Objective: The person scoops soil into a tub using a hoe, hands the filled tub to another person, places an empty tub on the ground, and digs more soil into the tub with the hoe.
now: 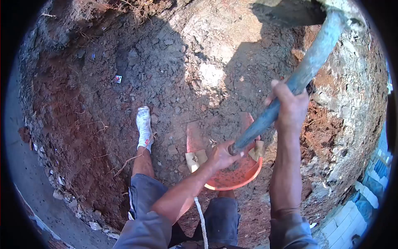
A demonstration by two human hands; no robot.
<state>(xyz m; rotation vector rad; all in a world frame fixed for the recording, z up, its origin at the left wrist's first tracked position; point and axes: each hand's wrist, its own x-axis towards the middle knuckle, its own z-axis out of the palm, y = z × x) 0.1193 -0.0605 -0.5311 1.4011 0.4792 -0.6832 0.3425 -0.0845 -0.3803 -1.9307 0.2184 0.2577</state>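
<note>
A thick wooden handle point(306, 70) slants from the centre up to the top right, where a dirt-covered tool head point(346, 10) is partly cut off by the view's edge. My left hand point(224, 155) is closed around the lower end of the handle, above an orange-red scoop-shaped pan point(244, 176). Higher up, my right hand point(290, 101) wraps round the same handle. The pan rests on the soil between my legs, with some dirt in it and pale pieces at its two sides.
Loose dirt and clods point(157, 54) cover the ground, with roots at the left. My foot in a white sock point(144, 122) stands left of the pan. A grey paved strip point(41, 186) borders the lower left; pale blocks point(348, 224) lie at the lower right.
</note>
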